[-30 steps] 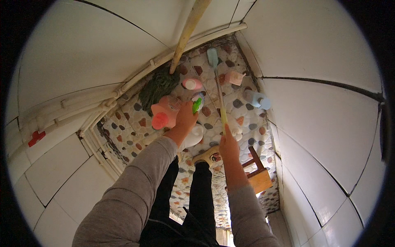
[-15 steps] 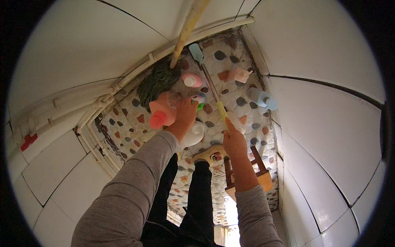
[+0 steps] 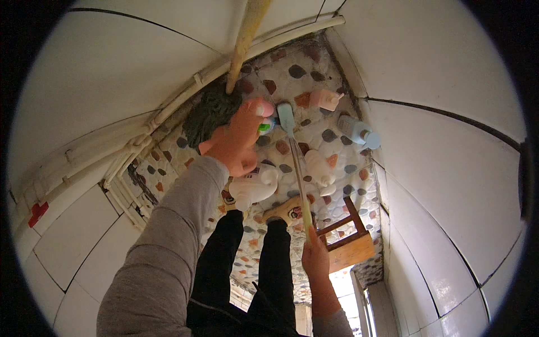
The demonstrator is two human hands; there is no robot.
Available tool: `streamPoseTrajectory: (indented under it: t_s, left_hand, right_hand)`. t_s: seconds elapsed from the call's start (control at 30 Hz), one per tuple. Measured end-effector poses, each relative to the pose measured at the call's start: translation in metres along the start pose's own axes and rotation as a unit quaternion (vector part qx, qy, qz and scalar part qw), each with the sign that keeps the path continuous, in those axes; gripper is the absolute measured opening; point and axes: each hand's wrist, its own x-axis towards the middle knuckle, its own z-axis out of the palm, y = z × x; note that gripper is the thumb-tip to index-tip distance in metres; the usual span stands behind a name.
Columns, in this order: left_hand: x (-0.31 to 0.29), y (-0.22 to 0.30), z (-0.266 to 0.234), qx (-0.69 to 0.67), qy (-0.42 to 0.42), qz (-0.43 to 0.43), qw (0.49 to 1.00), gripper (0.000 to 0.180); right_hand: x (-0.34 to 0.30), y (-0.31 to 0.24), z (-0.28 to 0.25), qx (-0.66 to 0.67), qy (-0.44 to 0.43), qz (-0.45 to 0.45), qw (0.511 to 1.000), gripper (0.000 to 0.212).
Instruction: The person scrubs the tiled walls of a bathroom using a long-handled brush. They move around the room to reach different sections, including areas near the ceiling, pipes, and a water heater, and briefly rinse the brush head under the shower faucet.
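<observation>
My left hand [image 3: 238,135] is closed, with its fingers at a small blue-and-white bottle with a green part [image 3: 269,126]; the grip is partly hidden and blurred. A small pink bottle with a pale cap [image 3: 263,108] lies just beyond those fingers. Under the hand and wrist, a larger pink bottle [image 3: 209,145] shows only in part. My right hand [image 3: 315,258] is wrapped round the yellow grip of a long-handled tool [image 3: 297,160]. Its thin shaft runs away from me to a flat, pale-blue, paddle-like head [image 3: 286,119] close to the small bottle.
A white jug [image 3: 255,184] lies near my feet, and a white bottle [image 3: 319,168] lies right of the shaft. Farther right are a pink pump bottle [image 3: 325,100] and a blue bottle [image 3: 357,132]. A mop [image 3: 210,115] leans by wall pipes; a wooden stool [image 3: 351,250] stands right.
My right hand has drawn the long-handled tool toward me, bringing its head nearer. My left hand and the small bottle have shifted slightly away from me.
</observation>
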Motion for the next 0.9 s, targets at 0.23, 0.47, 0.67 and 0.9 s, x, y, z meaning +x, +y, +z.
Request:
streamPoseTrajectory:
  t_s: [0.23, 0.47, 0.67, 0.9]
  left_hand:
    - [-0.028, 0.055, -0.051, 0.183, -0.099, 0.064, 0.976, 0.049]
    - [-0.043, 0.009, -0.004, 0.168, -0.119, 0.022, 0.978, 0.056]
    - [-0.045, 0.027, -0.032, 0.165, -0.140, 0.035, 0.976, 0.056]
    - [0.015, 0.005, -0.020, 0.206, 0.002, 0.077, 0.976, 0.020]
  right_hand:
    - [0.134, -0.060, -0.040, -0.093, -0.025, -0.031, 0.995, 0.051]
    - [0.087, -0.001, -0.043, -0.212, -0.110, 0.025, 0.971, 0.058]
    - [0.038, 0.010, -0.052, -0.210, -0.077, 0.065, 0.973, 0.053]
    - [0.054, 0.001, -0.012, -0.126, -0.049, 0.069, 0.988, 0.056]
